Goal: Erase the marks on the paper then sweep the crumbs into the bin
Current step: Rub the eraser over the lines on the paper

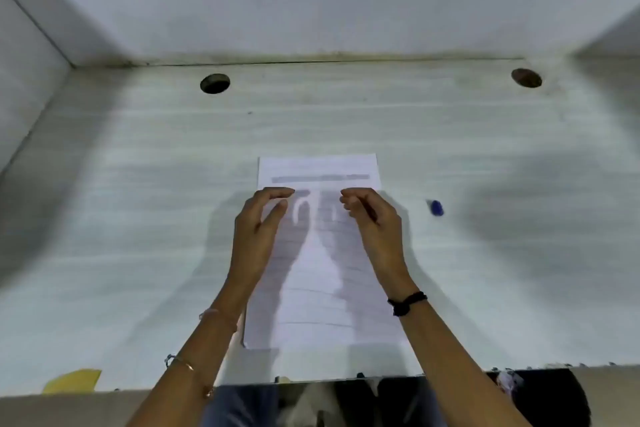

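Both hands hover over the paper (320, 170), left hand (258, 232) spread, right hand (372, 218) curled, contents unclear.

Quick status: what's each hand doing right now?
Left hand: open, fingers curled over the paper, holding nothing.
Right hand: fingers pinched shut; whether they grip anything cannot be told.

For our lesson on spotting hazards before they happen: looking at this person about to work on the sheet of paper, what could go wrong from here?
1. The paper lies loose on the desk; neither the left hand nor the right hand clearly pins it flat, so rubbing may crease or shift it.
2. The small blue object lies apart to the right, where a sweeping arm might knock it.
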